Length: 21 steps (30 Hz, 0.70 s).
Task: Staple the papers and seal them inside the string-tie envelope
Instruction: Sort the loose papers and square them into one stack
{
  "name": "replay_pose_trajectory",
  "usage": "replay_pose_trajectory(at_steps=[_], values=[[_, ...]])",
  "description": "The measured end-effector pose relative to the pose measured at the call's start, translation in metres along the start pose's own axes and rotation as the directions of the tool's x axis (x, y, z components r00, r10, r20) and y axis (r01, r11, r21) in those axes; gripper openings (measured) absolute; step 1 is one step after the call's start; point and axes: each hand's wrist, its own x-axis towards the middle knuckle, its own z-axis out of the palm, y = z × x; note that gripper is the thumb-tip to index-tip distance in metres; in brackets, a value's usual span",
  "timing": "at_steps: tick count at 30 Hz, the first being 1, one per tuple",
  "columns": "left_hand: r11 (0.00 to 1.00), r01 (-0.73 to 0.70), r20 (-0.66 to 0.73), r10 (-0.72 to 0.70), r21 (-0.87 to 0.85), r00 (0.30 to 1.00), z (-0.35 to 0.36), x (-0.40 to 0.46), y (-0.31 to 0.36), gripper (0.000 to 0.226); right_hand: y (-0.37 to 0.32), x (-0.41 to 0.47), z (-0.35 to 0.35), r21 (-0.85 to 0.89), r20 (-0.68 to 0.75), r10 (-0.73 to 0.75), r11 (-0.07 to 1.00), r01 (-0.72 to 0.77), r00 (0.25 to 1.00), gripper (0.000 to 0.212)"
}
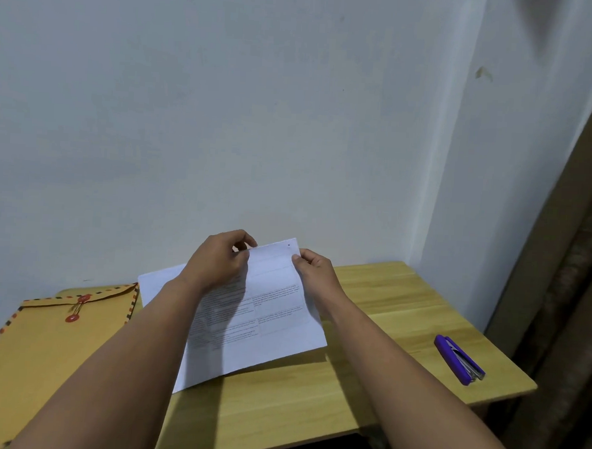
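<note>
While both hands are occupied, the scene is set out from the near edge to the far wall.

Table [365,382]: a bare wooden top is seen nearest; a firm, flat bed for stapling is judged to be offered by it.

Stapler [459,360]: it is laid flat at the right, well apart from both hands; it is judged rigid and light, best taken around its purple body.

Envelope [52,342]: it is laid at the left, its string wound between two red buttons, so it is closed. Stiffish card is judged, easily creased.

Papers [266,312]: they are held tilted above the table centre, near edge low, far edge raised. They are judged light, limp and prone to sliding apart, so the corners are best pinched.

Left hand [220,261]: it is closed on the papers' far edge, fingers curled over.

Right hand [314,270]: the far right corner is pinched under the thumb.

Wall [225,100]: plain, behind everything.
</note>
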Motion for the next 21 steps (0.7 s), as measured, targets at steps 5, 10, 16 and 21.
replay_pose_trajectory(at_steps=[5,10,16,21], values=[[0.948,0.028,0.068,-0.052,0.317,0.996,-0.004,0.000,-0.007,0.022,0.007,0.005,-0.003,0.031,-0.036,0.054,0.998,-0.053,0.998,0.024],[0.928,0.086,0.039,-0.108,0.363,0.993,0.007,-0.003,-0.019,0.013,0.023,0.011,-0.008,0.056,-0.024,0.114,0.992,-0.113,0.993,0.022],[0.909,0.190,-0.046,-0.186,0.371,0.981,0.021,-0.008,-0.029,0.013,0.036,0.004,-0.018,-0.201,0.081,0.213,0.960,-0.193,0.974,0.041],[0.941,0.181,0.035,-0.200,0.285,0.979,0.031,-0.015,-0.039,0.015,0.059,0.002,-0.020,-0.023,0.081,0.151,0.989,-0.149,0.985,0.051]])
